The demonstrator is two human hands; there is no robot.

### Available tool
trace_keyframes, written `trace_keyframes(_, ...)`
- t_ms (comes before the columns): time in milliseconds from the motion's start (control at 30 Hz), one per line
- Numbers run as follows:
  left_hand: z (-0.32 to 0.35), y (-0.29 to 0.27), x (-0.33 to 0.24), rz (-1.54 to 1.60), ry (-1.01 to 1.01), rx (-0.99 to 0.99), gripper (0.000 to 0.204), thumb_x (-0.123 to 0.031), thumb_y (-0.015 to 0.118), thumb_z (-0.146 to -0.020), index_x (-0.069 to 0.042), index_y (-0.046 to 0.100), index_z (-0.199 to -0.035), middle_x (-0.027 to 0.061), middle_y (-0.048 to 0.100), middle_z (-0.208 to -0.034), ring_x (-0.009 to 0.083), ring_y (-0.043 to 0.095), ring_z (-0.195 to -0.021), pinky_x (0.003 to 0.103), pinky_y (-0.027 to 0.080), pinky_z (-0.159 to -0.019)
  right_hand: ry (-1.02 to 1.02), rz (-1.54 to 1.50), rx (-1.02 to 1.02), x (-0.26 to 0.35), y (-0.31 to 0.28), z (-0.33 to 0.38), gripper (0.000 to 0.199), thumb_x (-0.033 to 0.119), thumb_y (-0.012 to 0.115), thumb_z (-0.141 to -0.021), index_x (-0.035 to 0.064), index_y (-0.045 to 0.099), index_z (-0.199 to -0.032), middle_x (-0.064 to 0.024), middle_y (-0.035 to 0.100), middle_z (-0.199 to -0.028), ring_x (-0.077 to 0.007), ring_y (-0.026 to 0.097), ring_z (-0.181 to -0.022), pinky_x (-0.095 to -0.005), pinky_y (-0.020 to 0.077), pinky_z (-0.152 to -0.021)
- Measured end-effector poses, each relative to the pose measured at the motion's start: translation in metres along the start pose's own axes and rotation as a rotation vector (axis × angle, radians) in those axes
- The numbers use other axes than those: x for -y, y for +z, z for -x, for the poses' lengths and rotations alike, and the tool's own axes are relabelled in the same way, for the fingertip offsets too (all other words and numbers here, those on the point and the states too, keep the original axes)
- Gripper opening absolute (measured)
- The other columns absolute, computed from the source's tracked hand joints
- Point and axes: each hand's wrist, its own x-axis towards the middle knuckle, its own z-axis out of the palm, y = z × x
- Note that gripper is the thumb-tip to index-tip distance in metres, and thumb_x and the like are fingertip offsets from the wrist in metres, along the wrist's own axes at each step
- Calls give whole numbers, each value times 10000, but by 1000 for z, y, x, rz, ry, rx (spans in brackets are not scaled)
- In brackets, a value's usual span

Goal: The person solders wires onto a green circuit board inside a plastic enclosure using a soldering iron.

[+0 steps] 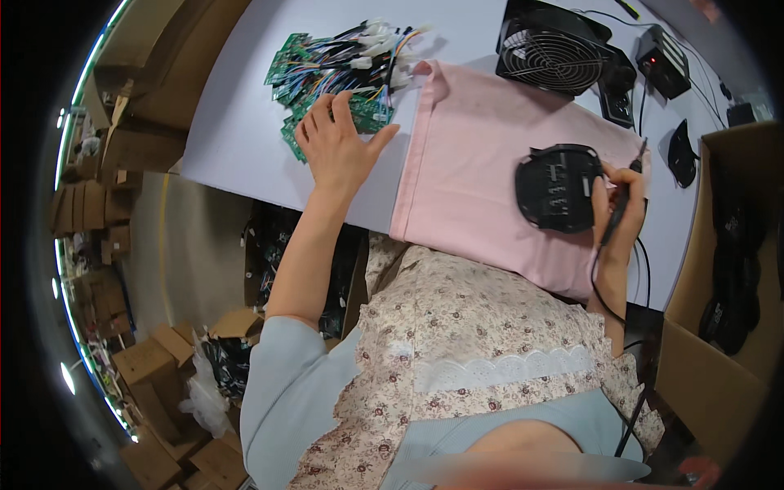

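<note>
Starting at the left of my view, stacks of brown cardboard boxes [155, 367] crowd the floor beside the white worktable [237, 139]. On that table I see a heap of green circuit boards with bundled coloured wires and white plugs [343, 69]. My left hand [336, 143] lies flat on the near edge of that heap, fingers spread apart, gripping nothing. Next comes a pale pink cloth mat [474, 155] draped over the table's front edge. On its right part rests a round black plastic housing [559, 186]. My right hand [621, 200] touches the housing's right side, fingers clamped around a slim black corded soldering iron [622, 200]. Behind stands a black square fan with a wire grille [551, 53].
</note>
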Motion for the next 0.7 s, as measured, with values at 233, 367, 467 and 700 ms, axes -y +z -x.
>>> trace_keyframes(233, -2, 12, 15, 92, -78, 44, 785, -369, 934, -775, -53, 590, -1406, 185, 595, -1374, 391, 592, -1257, 513, 470, -1073, -35, -80, 28, 3, 22, 18, 171, -65, 679, -978, 21, 554, -1058, -142, 812, -1143, -11, 467, -606, -208, 385, -570)
trace_keyframes(367, 0, 1, 27, 240, -20, 42, 689, -179, 897, -809, -33, 587, -1406, 183, 594, -1367, 399, 626, -1216, 498, 528, -1022, -25, -74, 22, -3, 27, 25, 161, -74, 666, -984, 17, 555, -1056, -144, 818, -1096, -17, 475, -602, -210, 392, -567)
trace_keyframes(467, 0, -9, 34, 599, -96, 14, 590, -37, 841, -866, -18, 595, -1402, 142, 607, -1358, 314, 665, -1186, 429, 553, -992, -37, -79, 24, -7, 29, 28, 154, -76, 661, -991, 19, 559, -1057, -143, 817, -1102, -20, 482, -607, -211, 401, -571)
trace_keyframes(700, -15, -57, 29, 1375, -358, -96, 372, 105, 766, -935, 13, 674, -1284, 53, 677, -1239, 132, 651, -1075, 269, 527, -948, -74, -80, -32, -7, 30, 27, 153, -55, 678, -1003, 31, 559, -1047, -151, 806, -1147, -22, 517, -680, -200, 436, -613)
